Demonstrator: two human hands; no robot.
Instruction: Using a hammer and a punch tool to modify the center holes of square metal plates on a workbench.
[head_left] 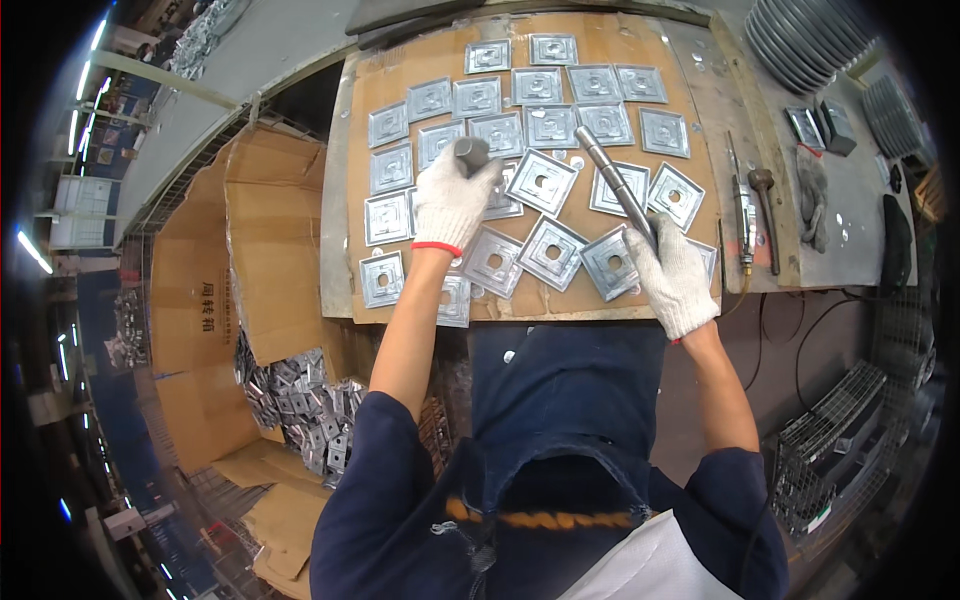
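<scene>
My left hand (448, 200), in a white knit glove with a red cuff, is closed round a short grey metal cylinder (470, 151), seen end-on over the plates. In my gloved right hand (676, 285) is a long stepped metal rod (614, 178), slanting up and left above the board. Square grey metal plates (538, 86) lie spread over a brown cardboard sheet (440, 292). Nearer plates, such as the tilted plate (572, 268) between my hands, have a round hole in the middle. Farther plates show a filled centre. My left hand partly covers several plates.
At the left, a large cardboard box (275, 250) holds a heap of metal parts (315, 410). On the right bench lie an air tool (744, 225), a hammer (768, 215) and a grey glove (812, 200). Stacked round discs (800, 45) stand far right. A wire basket (830, 410) sits below.
</scene>
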